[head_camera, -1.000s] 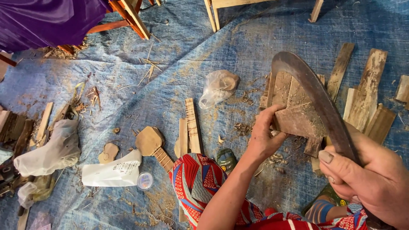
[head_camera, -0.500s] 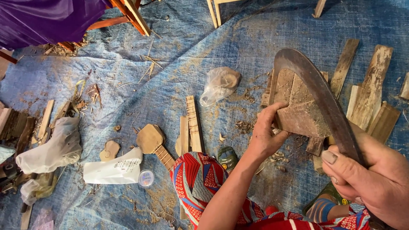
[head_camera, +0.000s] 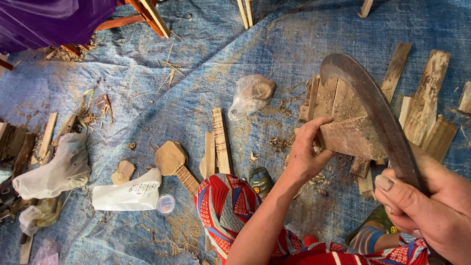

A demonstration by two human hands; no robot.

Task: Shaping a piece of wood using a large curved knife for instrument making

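— What has each hand got?

— The right hand (head_camera: 434,206) is closed tight round the handle of a curved machete (head_camera: 375,110). The left hand (head_camera: 306,154) pinches a flat wooden block (head_camera: 351,137), thumb on the near face and fingers curled over its left end.

— How does the blade lie to the block?

— The machete's long axis runs from the right fist, near and right, up and to the far left, ending in a hooked tip. The block lies just left of the blade, its right end touching or tucked under the blade's inner edge; I cannot tell which. Its long axis runs left to right, roughly across the blade. The left hand sits at the end away from the steel.

— And the counts?

— One machete, one block in hand. Behind it, a stack of about four planks (head_camera: 331,95); to the right, some five loose wooden slats (head_camera: 429,105). On the blue tarpaulin (head_camera: 147,88) to the left: one small guitar-shaped wooden piece (head_camera: 174,162), two ladder-marked strips (head_camera: 221,140), one clear plastic bag (head_camera: 250,95), one white packet (head_camera: 127,194).
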